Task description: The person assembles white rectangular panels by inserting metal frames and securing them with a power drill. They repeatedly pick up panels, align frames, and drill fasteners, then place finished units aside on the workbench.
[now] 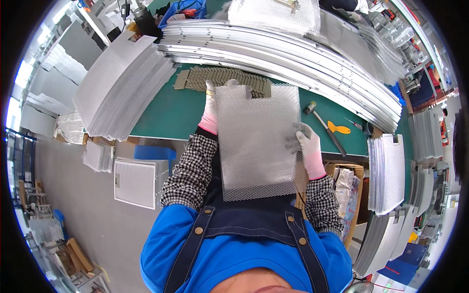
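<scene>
A silver metal mesh sheet (256, 146) with a notch in its top edge stands in front of my body, between my two gloved hands. My left hand (210, 110), in a white glove with a pink cuff, grips it at the upper left; most of its fingers are behind the sheet. At the right edge, my right hand (309, 146) is closed on the mesh, with the fingertips partly hidden. Beyond the sheet's top edge, a row of tan-grey slotted pieces (195, 79) lies on the green table (163, 112).
Right of the sheet lie a hammer (328, 128), a yellow-handled tool (338, 128) and a screwdriver (353, 123). Long silver profiles (283, 63) cross the table's far side. Mesh stacks stand at left (119, 88) and right (386, 171). A cardboard box (359, 195) sits below the table's edge.
</scene>
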`<move>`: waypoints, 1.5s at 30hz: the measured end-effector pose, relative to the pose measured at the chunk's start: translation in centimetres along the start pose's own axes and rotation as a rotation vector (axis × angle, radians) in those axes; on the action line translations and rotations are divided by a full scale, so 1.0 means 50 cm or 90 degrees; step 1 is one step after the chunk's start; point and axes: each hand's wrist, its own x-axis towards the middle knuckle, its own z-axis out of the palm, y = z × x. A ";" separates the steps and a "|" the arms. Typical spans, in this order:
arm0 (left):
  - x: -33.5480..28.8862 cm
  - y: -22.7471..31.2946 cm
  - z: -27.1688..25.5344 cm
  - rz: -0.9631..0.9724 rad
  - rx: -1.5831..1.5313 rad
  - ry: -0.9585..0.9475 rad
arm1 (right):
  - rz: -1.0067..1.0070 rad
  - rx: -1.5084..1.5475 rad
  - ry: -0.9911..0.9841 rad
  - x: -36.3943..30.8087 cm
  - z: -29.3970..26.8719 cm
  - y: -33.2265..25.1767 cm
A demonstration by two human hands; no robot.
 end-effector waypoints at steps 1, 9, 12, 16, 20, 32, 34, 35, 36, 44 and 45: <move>-0.002 -0.001 0.017 0.003 0.010 0.005 | -0.028 -0.012 0.005 0.009 -0.001 0.020; 0.002 0.034 0.027 0.065 0.143 -0.053 | -0.218 -0.379 0.077 0.035 -0.038 0.059; -0.018 0.077 0.148 0.171 0.270 -0.034 | -0.010 -0.055 -0.168 0.035 -0.048 0.041; -0.025 0.186 0.150 0.472 0.387 0.133 | -0.072 0.075 -0.157 -0.026 0.040 0.053; -0.054 0.152 0.192 0.557 0.487 0.146 | -0.015 0.049 -0.186 -0.041 0.011 0.048; -0.184 -0.055 0.150 -0.013 0.404 -0.170 | 0.134 -0.061 -0.169 -0.201 -0.059 0.320; -0.198 -0.053 0.154 -0.037 0.388 -0.153 | 0.234 -0.109 -0.326 -0.173 -0.106 0.249; -0.205 -0.049 0.159 -0.048 0.413 -0.154 | 0.236 -0.159 -0.401 -0.141 -0.130 0.178; -0.212 -0.050 0.162 -0.043 0.426 -0.187 | 0.240 -0.211 -0.479 -0.100 -0.156 0.128; -0.258 -0.039 0.142 -0.039 0.248 -0.388 | -0.329 -0.380 -0.413 0.254 0.115 -0.183; -0.265 -0.033 0.138 -0.016 0.248 -0.386 | -0.435 -0.420 -0.447 0.298 0.176 -0.189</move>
